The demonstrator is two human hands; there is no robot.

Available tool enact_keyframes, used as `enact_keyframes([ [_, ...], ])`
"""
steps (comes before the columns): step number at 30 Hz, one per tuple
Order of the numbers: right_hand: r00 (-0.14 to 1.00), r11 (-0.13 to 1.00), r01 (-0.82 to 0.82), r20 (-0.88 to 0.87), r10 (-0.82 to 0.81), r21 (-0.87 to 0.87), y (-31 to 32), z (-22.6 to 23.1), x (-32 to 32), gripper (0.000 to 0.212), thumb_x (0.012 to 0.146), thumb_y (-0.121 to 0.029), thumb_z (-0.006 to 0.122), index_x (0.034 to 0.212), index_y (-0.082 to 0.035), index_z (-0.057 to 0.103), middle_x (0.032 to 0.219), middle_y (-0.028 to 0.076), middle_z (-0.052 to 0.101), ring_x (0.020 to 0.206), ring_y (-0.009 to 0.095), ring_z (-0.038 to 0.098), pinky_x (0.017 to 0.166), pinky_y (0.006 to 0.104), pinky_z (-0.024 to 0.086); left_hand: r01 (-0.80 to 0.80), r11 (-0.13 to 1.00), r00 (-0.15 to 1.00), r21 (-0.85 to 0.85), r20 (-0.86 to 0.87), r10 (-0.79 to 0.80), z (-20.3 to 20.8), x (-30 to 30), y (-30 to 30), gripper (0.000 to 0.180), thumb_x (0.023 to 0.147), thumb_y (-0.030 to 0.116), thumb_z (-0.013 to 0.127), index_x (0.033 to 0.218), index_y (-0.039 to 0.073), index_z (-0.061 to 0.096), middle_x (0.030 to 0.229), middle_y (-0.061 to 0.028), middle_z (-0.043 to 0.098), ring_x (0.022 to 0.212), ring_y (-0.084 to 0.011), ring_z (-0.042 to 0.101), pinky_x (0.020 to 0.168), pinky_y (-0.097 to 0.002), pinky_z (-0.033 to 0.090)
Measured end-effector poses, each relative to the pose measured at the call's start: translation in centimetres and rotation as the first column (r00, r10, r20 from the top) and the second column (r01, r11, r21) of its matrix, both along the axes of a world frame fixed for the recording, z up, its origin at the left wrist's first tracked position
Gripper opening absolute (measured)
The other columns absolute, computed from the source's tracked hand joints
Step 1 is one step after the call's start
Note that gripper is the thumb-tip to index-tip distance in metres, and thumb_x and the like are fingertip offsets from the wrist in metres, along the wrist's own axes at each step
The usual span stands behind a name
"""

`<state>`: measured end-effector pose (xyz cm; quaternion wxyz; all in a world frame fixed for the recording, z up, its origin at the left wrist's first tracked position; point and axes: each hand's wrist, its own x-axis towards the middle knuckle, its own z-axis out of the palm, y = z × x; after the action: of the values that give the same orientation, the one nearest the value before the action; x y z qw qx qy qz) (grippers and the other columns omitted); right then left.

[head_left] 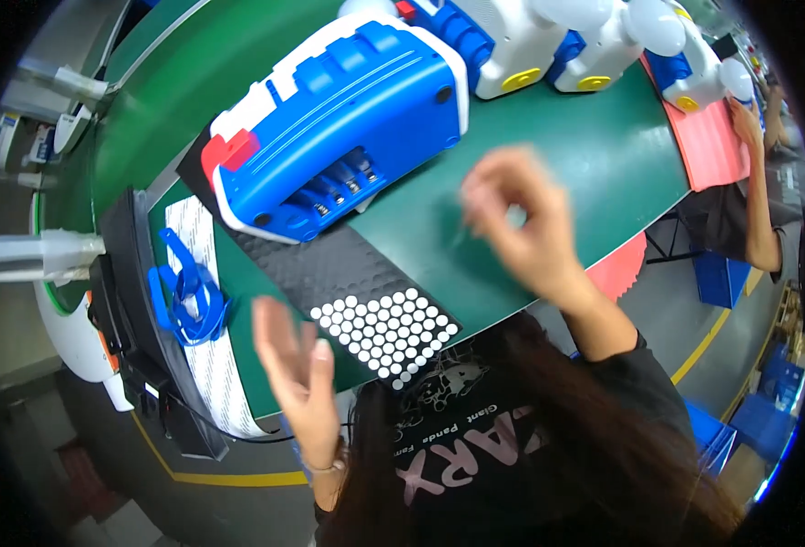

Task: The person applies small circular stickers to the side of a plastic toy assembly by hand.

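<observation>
L hand [306, 394]: fingers spread, nothing held, nr sheet [316, 264].
R hand [546, 228]: over table [603, 137], blurred, curled; can't tell if pinching anything.
Toy [366, 114]: on table, bay [340, 186] uncovered, springs showing.
Dots [383, 325]: nr end only; prob. part used, rest left.

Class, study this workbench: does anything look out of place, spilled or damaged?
Only the blue bands look untidy, lying in a loose tangle partly over the white sheet at the left; nothing appears spilled or damaged.

Pale lettering [461, 465] on black shirt [484, 501]; fine print on white strip [231, 392], unreadable.
</observation>
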<state>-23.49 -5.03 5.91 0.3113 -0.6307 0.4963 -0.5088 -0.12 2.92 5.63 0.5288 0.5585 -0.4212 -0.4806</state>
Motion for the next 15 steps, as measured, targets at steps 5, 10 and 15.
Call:
enact_keyframes([
  [5, 0.937, 0.878, -0.289, -0.073, 0.340, 0.382, 3.3, -1.7, 3.3, 0.037, 0.084, -0.004, 0.057, 0.118, -0.001, 0.042, 0.077, 0.014, 0.059, 0.068, 0.023, 0.062, 0.061, 0.0317, 0.048, -0.196, 0.979, 0.901, 0.057, -0.382, 0.203, -3.2, -0.6, 2.7, 0.052, 0.084, -0.004, 0.045, 0.132, -0.010, 0.024, 0.134, -0.0200, 0.033, 0.124, -0.0247, 0.035, 0.103, -0.0408, 0.030],
  [10, 0.912, 0.807, -0.401, 0.104, 0.397, 0.434, 3.7, -2.3, 3.8, 0.043, 0.081, 0.001, 0.060, 0.119, -0.003, 0.042, 0.080, 0.010, 0.062, 0.078, 0.018, 0.063, 0.074, 0.0282, 0.049, 0.215, 0.898, 0.766, 0.383, -0.637, 0.089, -1.9, -0.4, 0.9, 0.020, 0.089, 0.005, 0.050, 0.105, -0.006, 0.052, 0.103, -0.0114, 0.060, 0.093, -0.0158, 0.059, 0.081, -0.0288, 0.047],
  [15, 0.889, 0.739, -0.440, 0.128, 0.441, 0.510, 3.1, -0.9, 1.9, 0.036, 0.077, -0.002, 0.063, 0.109, -0.002, 0.047, 0.083, 0.012, 0.062, 0.080, 0.023, 0.063, 0.070, 0.0315, 0.049, 0.321, 0.864, 0.828, 0.387, -0.557, -0.058, -2.5, -0.7, 0.9, 0.019, 0.082, -0.004, 0.057, 0.101, -0.006, 0.056, 0.097, -0.0100, 0.062, 0.085, -0.0148, 0.061, 0.075, -0.0277, 0.049],
])
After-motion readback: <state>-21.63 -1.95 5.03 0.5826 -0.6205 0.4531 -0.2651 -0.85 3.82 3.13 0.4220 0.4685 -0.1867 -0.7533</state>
